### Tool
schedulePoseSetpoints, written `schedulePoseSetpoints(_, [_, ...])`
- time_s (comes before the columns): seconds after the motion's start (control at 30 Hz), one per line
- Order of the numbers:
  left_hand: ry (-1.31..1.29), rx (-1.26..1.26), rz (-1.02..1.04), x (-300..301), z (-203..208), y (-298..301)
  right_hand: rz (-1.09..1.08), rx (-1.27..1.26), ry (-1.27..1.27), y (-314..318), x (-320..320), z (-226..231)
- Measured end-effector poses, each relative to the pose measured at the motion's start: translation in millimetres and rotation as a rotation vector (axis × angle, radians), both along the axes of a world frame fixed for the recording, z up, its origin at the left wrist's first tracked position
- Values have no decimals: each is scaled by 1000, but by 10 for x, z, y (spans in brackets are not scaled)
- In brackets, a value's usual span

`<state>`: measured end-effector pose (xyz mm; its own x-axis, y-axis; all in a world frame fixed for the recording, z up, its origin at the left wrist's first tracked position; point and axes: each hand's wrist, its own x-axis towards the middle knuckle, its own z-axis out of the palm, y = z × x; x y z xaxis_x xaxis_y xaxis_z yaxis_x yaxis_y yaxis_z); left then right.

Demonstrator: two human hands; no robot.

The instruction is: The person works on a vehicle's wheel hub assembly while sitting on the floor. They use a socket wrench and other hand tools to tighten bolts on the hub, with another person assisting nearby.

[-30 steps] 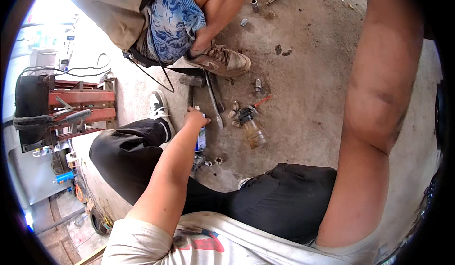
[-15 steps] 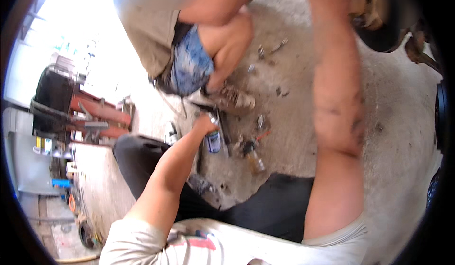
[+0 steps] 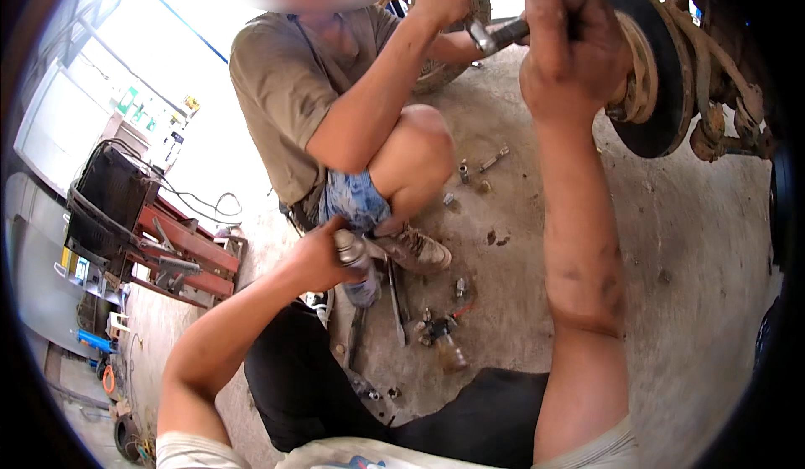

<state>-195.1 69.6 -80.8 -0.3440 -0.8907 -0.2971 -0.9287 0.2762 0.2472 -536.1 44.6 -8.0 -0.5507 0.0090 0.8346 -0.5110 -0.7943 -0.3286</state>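
My left hand (image 3: 317,255) is closed around a spray can (image 3: 360,278) with a pale metal top, held tilted above the floor beside a co-worker's shin. My right hand (image 3: 577,54) is raised at the upper right, thumb up and fingers curled. From it a hand tool (image 3: 496,40) with a shiny metal head and a dark handle points left, toward the co-worker's hands. Just behind my right hand stands a brake disc (image 3: 658,71) on its rusty hub. My fingers partly hide the hub and the grip on the handle.
A squatting co-worker (image 3: 281,75) faces me, one fist (image 3: 443,1) near the tool, with a wheel (image 3: 470,0) behind. On the floor lie loose sockets (image 3: 464,171), a dark tool with a clear cup (image 3: 440,331) and long bars (image 3: 397,305). A red metal frame (image 3: 197,255) stands left.
My left hand has brought the spray can left and closer to me. My view has tilted up, so the co-worker, the tool in my right hand and the brake disc show more fully.
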Motion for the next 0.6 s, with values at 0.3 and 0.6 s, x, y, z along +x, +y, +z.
schedulePoseSetpoints(0.3, [1045, -180, 597, 1567, 892, 141, 48, 101, 64, 49, 222, -126])
schedulePoseSetpoints(0.6, [913, -525, 901, 4378, -490, -600, 56, 133, 144, -24, 208, -124])
